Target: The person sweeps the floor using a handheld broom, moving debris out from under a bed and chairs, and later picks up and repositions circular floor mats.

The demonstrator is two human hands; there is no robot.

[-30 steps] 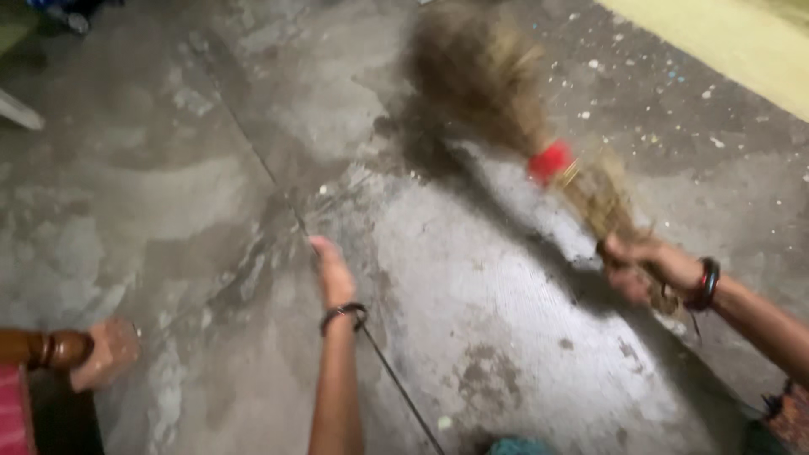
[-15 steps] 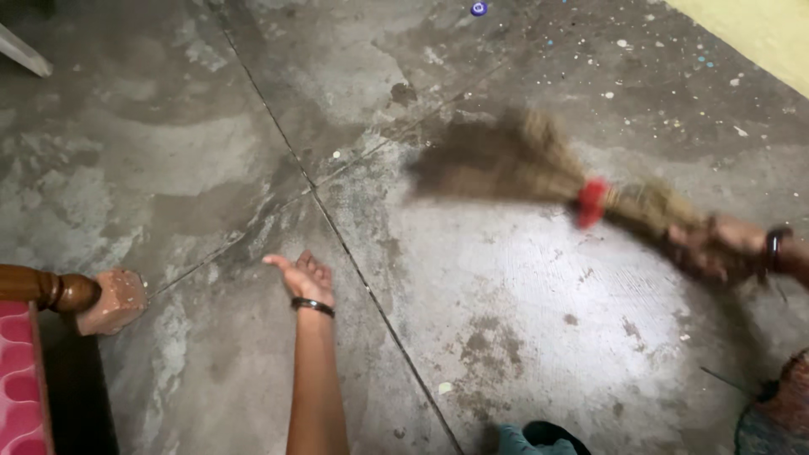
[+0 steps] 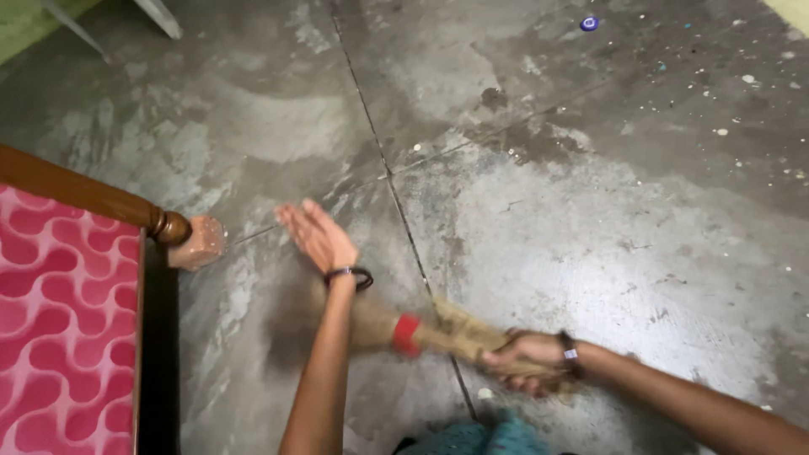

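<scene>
My right hand (image 3: 527,361) grips the handle end of a short straw broom (image 3: 438,333) with a red band around it. The broom lies low and nearly level across the lower middle of the head view. Its blurred bristles reach left, behind my left forearm. My left hand (image 3: 316,236) is held out flat above the grey concrete floor (image 3: 590,219), fingers apart and empty, with a dark bangle at the wrist. It hovers just above and left of the broom's bristles.
A wooden bed frame (image 3: 84,195) with a pink patterned mattress (image 3: 59,329) fills the lower left. A pinkish brick (image 3: 198,243) sits under its corner post. Small white specks and a blue bottle cap (image 3: 589,23) lie at the far right. Teal cloth (image 3: 484,438) shows at the bottom edge.
The broom has swept from the upper right down and left across the floor, now low near my body. My view has shifted left, bringing the bed in. My left hand stays open.
</scene>
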